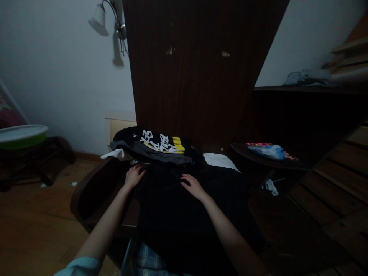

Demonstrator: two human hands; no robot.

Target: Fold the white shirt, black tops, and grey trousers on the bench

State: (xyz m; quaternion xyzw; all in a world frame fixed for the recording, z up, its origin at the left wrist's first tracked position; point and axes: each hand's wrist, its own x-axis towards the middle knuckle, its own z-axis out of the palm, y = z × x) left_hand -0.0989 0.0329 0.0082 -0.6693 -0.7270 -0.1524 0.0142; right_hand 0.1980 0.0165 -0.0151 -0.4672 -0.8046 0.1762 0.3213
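Cloth (pixel 172 207), matte black, lies spread before you. Your left hand (pixel 134 177) rests at its far-left corner; whether it grips cannot be told. Your right hand (pixel 194 187) lies palm-down on it, thumb and fingers apart. Beyond the cloth, a rumpled black garment (pixel 155 141) bears yellow blocks and creased white lettering, partly illegible.

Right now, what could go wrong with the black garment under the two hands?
The black garment extends past the front edge of the dark wooden unit, so it might slip down. The white-lettered black shirt lies close behind it and could get creased if pushed.
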